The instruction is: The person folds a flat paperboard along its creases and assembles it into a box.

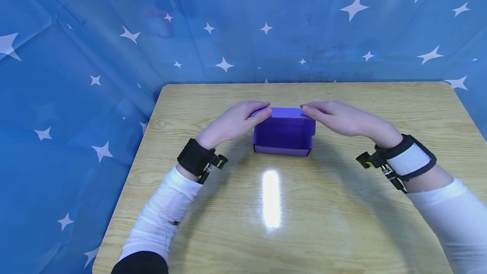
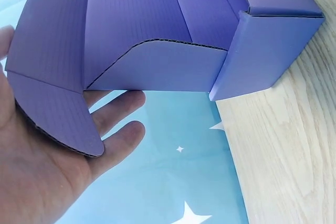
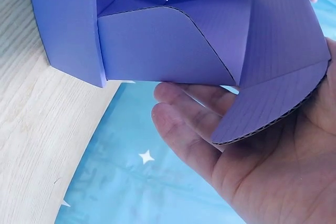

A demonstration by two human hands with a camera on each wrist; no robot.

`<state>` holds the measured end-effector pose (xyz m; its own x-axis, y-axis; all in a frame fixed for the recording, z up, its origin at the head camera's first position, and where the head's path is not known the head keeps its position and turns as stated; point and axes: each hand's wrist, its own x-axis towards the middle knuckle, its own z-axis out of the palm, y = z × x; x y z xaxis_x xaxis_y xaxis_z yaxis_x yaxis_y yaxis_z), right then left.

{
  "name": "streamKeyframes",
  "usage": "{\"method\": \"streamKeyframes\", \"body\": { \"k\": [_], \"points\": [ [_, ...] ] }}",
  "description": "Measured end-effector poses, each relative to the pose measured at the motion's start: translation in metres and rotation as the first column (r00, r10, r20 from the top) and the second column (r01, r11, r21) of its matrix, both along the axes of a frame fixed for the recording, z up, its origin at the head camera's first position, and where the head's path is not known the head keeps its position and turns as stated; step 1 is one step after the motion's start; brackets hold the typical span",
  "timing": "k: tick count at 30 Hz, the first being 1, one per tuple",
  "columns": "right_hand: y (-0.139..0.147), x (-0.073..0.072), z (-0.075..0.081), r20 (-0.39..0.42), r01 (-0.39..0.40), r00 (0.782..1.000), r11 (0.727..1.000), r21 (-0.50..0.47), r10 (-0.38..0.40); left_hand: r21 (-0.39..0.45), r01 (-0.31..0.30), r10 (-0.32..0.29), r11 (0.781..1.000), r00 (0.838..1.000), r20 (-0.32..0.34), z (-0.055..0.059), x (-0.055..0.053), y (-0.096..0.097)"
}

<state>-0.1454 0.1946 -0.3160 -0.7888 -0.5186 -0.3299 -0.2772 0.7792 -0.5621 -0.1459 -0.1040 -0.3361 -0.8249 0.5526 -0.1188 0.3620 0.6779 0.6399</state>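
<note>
A purple cardboard box (image 1: 282,150) sits on the table, its inside facing me and its hinged lid (image 1: 288,112) raised at the back. At the lid's left end, my left hand (image 1: 240,118) holds it between thumb and fingers. My right hand (image 1: 338,117) grips the right end in the same manner. In the left wrist view, a rounded side flap (image 2: 58,111) lies against the palm, with the fingers reaching behind the lid. The right wrist view shows the matching flap (image 3: 270,103) over the right palm. Both thumbs are mostly hidden in the wrist views.
The light wooden table (image 1: 228,215) has a bright glare spot in front of the box. A blue curtain with white stars (image 1: 243,24) hangs behind the table and along its left side. Each wrist wears a black strap (image 1: 195,157) with a small camera.
</note>
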Motion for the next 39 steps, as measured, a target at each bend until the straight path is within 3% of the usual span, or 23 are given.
{"method": "streamKeyframes", "body": {
  "k": [8, 23, 30, 39],
  "points": [
    [-0.002, 0.006, -0.003, -0.023, 0.013, 1.0, 1.0, 0.006, -0.013, -0.029, 0.015, -0.014, 0.999, 1.0, 0.006, -0.003, 0.003, -0.002],
    [-0.002, 0.016, -0.019, -0.091, -0.035, 0.995, 0.999, 0.022, 0.037, -0.088, 0.092, -0.092, 0.992, 0.996, 0.006, -0.013, 0.007, -0.004],
    [-0.002, 0.018, -0.024, -0.084, -0.047, 0.995, 0.998, 0.028, 0.05, -0.087, 0.093, -0.093, 0.992, 0.996, -0.003, -0.016, 0.011, -0.004],
    [-0.003, 0.023, -0.031, -0.137, -0.06, 0.989, 0.998, 0.019, 0.062, -0.092, 0.111, -0.113, 0.99, 0.993, -0.018, -0.024, 0.012, -0.002]
  ]
}}
